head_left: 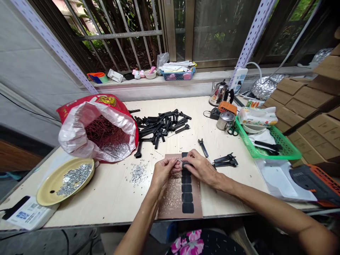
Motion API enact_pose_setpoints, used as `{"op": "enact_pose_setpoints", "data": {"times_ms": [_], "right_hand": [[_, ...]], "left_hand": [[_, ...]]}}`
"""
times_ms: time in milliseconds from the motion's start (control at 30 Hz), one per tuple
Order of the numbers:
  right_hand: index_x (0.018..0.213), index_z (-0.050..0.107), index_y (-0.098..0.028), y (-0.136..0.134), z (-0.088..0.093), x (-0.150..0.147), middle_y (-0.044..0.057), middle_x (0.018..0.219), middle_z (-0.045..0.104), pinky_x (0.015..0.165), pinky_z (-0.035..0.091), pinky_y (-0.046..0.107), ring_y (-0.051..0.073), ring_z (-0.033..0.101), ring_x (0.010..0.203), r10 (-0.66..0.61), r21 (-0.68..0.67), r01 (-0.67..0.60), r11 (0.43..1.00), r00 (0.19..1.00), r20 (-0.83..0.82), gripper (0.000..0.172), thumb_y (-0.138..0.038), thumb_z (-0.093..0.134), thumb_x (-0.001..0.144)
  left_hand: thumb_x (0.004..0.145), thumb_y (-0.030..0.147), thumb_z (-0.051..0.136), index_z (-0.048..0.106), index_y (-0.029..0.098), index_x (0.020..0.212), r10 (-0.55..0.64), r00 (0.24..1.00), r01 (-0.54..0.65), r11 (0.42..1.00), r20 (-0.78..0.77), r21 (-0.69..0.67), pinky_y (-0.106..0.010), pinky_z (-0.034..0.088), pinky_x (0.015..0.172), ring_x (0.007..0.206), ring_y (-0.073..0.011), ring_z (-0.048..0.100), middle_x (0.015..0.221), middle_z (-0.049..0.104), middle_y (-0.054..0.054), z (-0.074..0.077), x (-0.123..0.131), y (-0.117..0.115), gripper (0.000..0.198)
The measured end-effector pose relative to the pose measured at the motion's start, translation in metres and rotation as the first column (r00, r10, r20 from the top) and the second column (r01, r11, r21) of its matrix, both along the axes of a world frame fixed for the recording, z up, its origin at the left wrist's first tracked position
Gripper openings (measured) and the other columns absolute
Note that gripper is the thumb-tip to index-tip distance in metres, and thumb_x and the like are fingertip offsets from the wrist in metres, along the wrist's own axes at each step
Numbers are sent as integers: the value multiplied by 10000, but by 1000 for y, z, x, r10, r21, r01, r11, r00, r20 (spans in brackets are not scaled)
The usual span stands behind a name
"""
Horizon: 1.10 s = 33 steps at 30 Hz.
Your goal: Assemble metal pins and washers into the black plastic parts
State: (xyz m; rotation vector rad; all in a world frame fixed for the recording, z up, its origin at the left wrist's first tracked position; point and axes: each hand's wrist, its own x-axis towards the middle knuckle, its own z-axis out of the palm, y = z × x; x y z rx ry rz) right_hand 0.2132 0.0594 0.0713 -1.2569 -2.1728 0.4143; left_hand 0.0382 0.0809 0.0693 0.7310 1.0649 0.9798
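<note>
Over a brown board (172, 209) with a row of black rounded squares (187, 197), my two hands meet fingertip to fingertip. My left hand (164, 171) is closed in a pinch on something small and silvery, too small to name. Thumb and fingers of my right hand (200, 165) are closed around a dark piece that looks like a black plastic part, mostly hidden by the fingers. Small pale bits lie scattered on the board. Left of it is a loose heap of small silvery metal pieces (138, 173). Beyond my hands lies one black plastic part (203, 147).
A pile of black plastic parts (162, 125) lies at the back, with several more (225, 160) at right. Left stand a red-and-white sack (69, 131) of thin rods and a yellow plate (44, 193) of metal pieces. A green basket (289, 154), kettle (219, 92) and cartons (316, 134) stand right.
</note>
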Motion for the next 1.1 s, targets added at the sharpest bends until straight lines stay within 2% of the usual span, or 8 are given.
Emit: {"op": "enact_pose_setpoints", "data": {"times_ms": [233, 467, 600, 767, 867, 933, 1000, 1100], "right_hand": [[1070, 598, -211, -5, -3, -2, 45, 882, 560, 698, 458, 245, 144, 545, 797, -69, -3, 69, 998, 998, 6, 232, -239, 404, 945], [1028, 609, -231, -7, -14, 23, 39, 903, 548, 656, 439, 233, 137, 551, 783, -105, -17, 107, 994, 987, 119, 216, -265, 412, 945], [966, 594, -186, 1, -21, 37, 45, 869, 572, 712, 436, 262, 157, 536, 823, -93, 35, 89, 995, 983, 160, 190, -252, 417, 943], [918, 620, -188, 20, -28, 40, 47, 851, 592, 658, 402, 263, 169, 489, 832, -114, 133, 86, 987, 969, 220, 184, -259, 451, 932], [858, 622, -166, 14, -35, 34, 34, 784, 590, 609, 382, 245, 144, 476, 759, -3, 183, -43, 982, 969, 247, 206, -217, 439, 938], [845, 618, -167, 5, -39, 29, 20, 754, 586, 593, 372, 241, 132, 470, 725, 190, 222, -262, 939, 935, 301, 205, -182, 436, 937], [855, 617, -172, -1, -40, 28, 16, 755, 589, 598, 378, 244, 132, 473, 727, 295, 246, -383, 890, 897, 329, 199, -180, 436, 937], [841, 613, -149, -1, -42, 29, 30, 735, 584, 581, 401, 246, 135, 477, 708, 144, 234, -210, 949, 952, 269, 238, -188, 403, 947]], "left_hand": [[621, 374, 775, 698, 106, 734, -7, 992, 17, 997, -125, 81, -206, 533, 615, 572, -96, 619, 644, 677, -29, 0, 0, -1, 301], [739, 504, 623, 700, 105, 822, -87, 939, 121, 989, -334, 80, -232, 493, 541, 521, -111, 580, 620, 629, -21, -14, 6, -11, 415], [814, 520, 516, 685, 146, 971, 44, 853, 102, 963, -520, 248, -235, 435, 498, 485, -117, 522, 566, 564, 19, -18, 0, -11, 440], [866, 433, 481, 699, 166, 919, 249, 687, 162, 863, -682, 478, -309, 457, 783, 825, -190, 608, 880, 661, -60, -26, -7, -9, 349], [881, 392, 471, 689, 173, 964, 285, 664, 184, 835, -692, 519, -322, 435, 867, 941, -199, 600, 989, 660, -74, -34, -8, -7, 320], [888, 380, 461, 685, 178, 977, 290, 659, 190, 828, -694, 527, -320, 434, 874, 944, -195, 601, 990, 662, -70, -37, -7, -7, 314], [892, 379, 453, 684, 182, 977, 294, 655, 186, 830, -696, 525, -317, 437, 865, 934, -194, 604, 980, 665, -64, -39, -6, -7, 315], [892, 392, 449, 684, 184, 982, 305, 644, 163, 841, -701, 516, -318, 438, 858, 930, -199, 606, 971, 669, -61, -39, -6, -7, 326]]}}
